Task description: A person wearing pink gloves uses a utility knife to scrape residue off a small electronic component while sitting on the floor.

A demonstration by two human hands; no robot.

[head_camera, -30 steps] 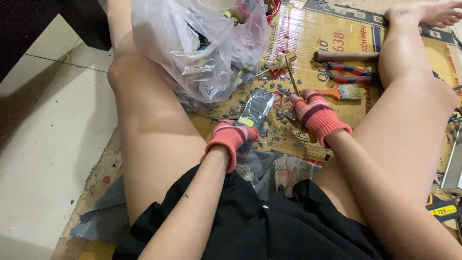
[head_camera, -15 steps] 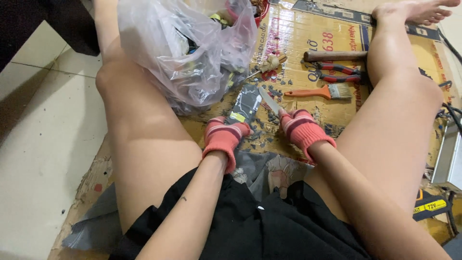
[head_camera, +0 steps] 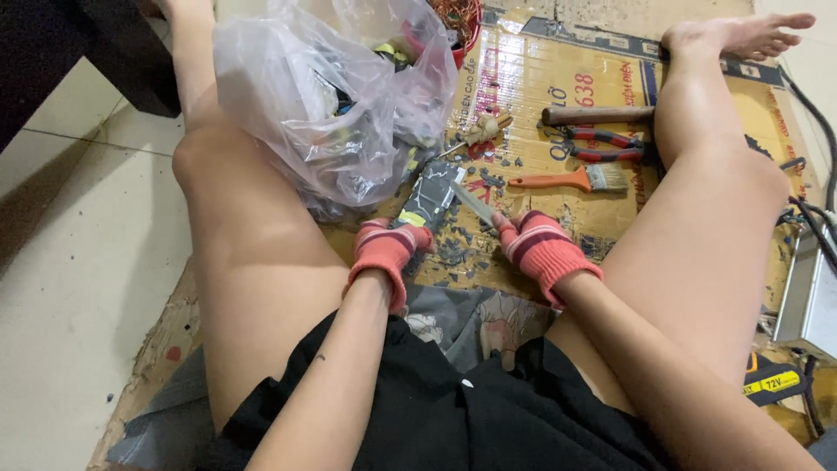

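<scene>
I sit on the floor with legs spread over a flattened cardboard sheet [head_camera: 540, 78]. My left hand [head_camera: 388, 253], in a red knit glove, grips the near end of a flat grey battery-like pack [head_camera: 429, 201] that lies on the cardboard. My right hand [head_camera: 539, 249], also gloved, holds a thin metal blade tool [head_camera: 472, 202] whose tip points toward the pack's right edge. Dark broken chips [head_camera: 458, 249] are scattered around the pack between my hands.
A clear plastic bag [head_camera: 331, 113] full of parts leans against my left thigh. On the cardboard beyond lie a hammer [head_camera: 597, 115], red-handled pliers [head_camera: 602, 144] and an orange-handled brush [head_camera: 571, 180]. A grey box [head_camera: 806, 292] and cables sit at the right edge.
Both hands drew slightly toward my body with the pack. The right hand lifted the blade tool off the cardboard and angled it toward the pack. The camera view tilted a little.
</scene>
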